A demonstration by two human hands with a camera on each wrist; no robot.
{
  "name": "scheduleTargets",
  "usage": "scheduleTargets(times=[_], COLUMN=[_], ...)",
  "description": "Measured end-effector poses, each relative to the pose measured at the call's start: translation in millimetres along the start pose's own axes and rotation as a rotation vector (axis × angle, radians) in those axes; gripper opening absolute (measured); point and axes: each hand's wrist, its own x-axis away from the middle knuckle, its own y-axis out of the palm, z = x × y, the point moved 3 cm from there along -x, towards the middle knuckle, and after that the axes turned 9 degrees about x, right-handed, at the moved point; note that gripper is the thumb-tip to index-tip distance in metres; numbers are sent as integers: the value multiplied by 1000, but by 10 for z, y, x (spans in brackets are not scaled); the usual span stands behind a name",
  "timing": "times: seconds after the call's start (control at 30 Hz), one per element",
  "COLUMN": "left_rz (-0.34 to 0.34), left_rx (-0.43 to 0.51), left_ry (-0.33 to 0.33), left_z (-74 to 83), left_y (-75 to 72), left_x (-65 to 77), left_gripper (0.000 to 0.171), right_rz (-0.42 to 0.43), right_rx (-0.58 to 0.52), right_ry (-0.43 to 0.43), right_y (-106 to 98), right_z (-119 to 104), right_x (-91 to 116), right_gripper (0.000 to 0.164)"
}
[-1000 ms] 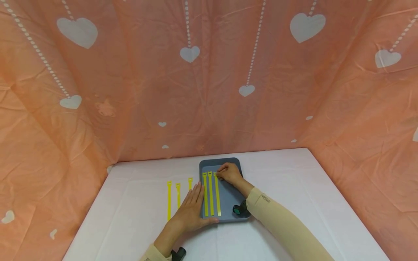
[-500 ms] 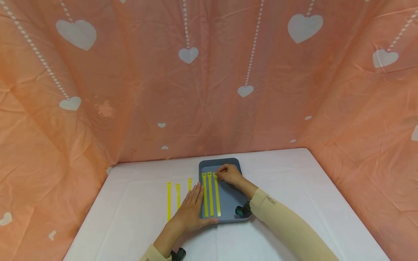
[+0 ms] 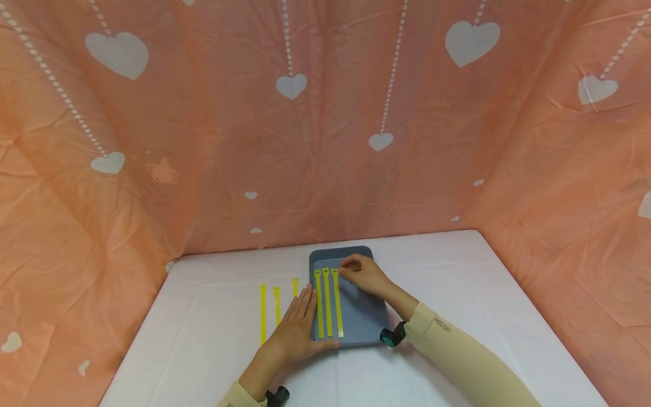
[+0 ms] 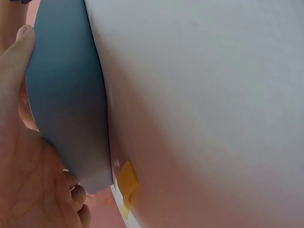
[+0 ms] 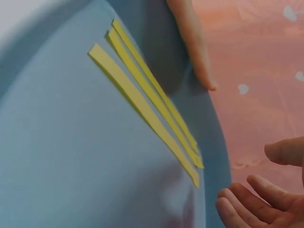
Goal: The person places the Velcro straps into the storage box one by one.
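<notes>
A blue-grey tray (image 3: 363, 322) holds three yellow cable ties with slotted heads; the rightmost tie (image 3: 337, 305) lies slightly apart from the other two. My left hand (image 3: 294, 333) rests along the tray's left side, fingers straight, thumb at the near edge. In the left wrist view this hand (image 4: 28, 175) touches the tray wall (image 4: 71, 95). Over the tray, just right of the tie heads, is my right hand (image 3: 367, 276). Seen from the right wrist, that hand (image 5: 261, 202) has thumb and fingers apart, with nothing between them, beyond the ties (image 5: 142, 109).
Left of the tray, three more yellow ties lie on the white tablecloth (image 3: 213, 316): a leftmost tie (image 3: 263, 314), a middle tie (image 3: 277, 305) and one partly hidden tie (image 3: 295, 287). A peach curtain (image 3: 325, 169) with hearts surrounds the table's back and sides.
My right hand has let go of the rightmost tie's head and drawn slightly to the right; its forearm shifted right too. The left hand and the ties keep their places.
</notes>
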Motion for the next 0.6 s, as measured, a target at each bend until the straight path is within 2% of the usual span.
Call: scheduleTargets(times=[0.23,0.6], left_rz=[3,0], left_rx=[2,-1], left_ry=[2,-7], left_z=[-20,-31], left_y=[11,23], left_x=[-10,-14], left_gripper=[132,133], right_rz=[27,84], right_rx=[22,138], right_ry=[-67,-104], right_y=[-137,-306], right_z=[-39,-8], right_x=[179,522], right_gripper=[40,52])
